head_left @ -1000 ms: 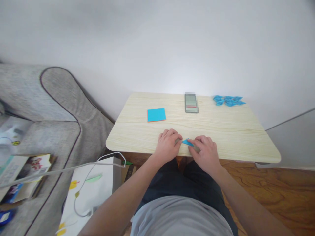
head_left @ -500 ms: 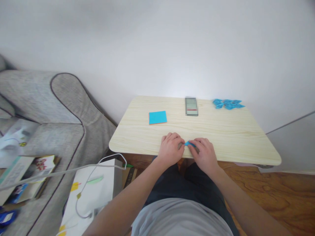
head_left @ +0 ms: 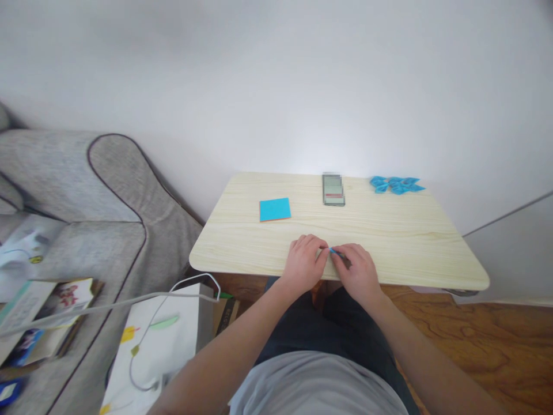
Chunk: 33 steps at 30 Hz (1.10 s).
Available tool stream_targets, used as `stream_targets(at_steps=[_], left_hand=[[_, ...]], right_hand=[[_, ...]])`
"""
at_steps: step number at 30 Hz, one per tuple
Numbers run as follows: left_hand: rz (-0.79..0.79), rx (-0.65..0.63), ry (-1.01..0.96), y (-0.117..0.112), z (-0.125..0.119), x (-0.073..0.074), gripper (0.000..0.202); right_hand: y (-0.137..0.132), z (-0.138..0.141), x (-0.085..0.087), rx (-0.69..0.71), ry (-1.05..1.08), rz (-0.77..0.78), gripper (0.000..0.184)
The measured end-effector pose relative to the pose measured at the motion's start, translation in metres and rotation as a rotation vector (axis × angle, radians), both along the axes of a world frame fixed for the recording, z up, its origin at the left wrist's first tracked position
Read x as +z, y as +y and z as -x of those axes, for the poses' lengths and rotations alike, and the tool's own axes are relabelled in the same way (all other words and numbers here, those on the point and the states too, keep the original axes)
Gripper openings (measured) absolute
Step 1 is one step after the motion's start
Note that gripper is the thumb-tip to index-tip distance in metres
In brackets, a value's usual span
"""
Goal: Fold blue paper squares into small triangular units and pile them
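On table [head_left: 415, 245], near edge: folded blue paper [head_left: 332, 251].
Left hand [head_left: 305, 263], right hand [head_left: 358, 271] pinched on it; uneven pull could tear it.

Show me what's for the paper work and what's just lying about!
Likely part of it:
- small blue piece between left hand and right hand
- blue-topped stack
- blue shapes

Likely just lying about:
- booklets on the sofa
- white cable
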<state>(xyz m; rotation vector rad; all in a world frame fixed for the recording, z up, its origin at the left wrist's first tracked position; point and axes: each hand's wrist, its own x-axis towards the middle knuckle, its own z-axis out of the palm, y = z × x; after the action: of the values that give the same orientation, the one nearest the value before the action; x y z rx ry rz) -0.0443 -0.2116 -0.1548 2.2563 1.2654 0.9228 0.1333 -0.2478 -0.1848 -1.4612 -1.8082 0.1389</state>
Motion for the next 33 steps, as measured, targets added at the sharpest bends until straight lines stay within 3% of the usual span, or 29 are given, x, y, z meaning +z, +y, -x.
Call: stream_targets(at_steps=[5,8,11,16,24,33], left_hand=[[0.037,-0.045,-0.139,0.005,-0.005,-0.002,0.020],[0.095,-0.049,-0.185,0.008,-0.004,-0.004,0.015],[0.152,-0.022,-0.253,0.011,-0.003,-0.005,0.011],[0.195,0.039,-0.316,0.011,-0.002,-0.007,0.009],[0.238,0.024,-0.394,0.008,-0.004,-0.011,0.016],[0.265,0.009,-0.491,0.006,-0.003,-0.009,0.013]], right_hand=[[0.000,0.001,0.013,-0.066,0.286,0.107,0.019],[0.004,-0.001,0.019,-0.060,0.441,0.212,0.022],[0.007,-0.001,0.020,-0.059,0.511,0.220,0.022],[0.008,0.006,0.019,-0.074,0.534,0.171,0.018],[0.006,0.012,0.023,-0.031,0.504,0.050,0.007],[0.006,0.014,0.021,-0.028,0.507,0.075,0.010]])
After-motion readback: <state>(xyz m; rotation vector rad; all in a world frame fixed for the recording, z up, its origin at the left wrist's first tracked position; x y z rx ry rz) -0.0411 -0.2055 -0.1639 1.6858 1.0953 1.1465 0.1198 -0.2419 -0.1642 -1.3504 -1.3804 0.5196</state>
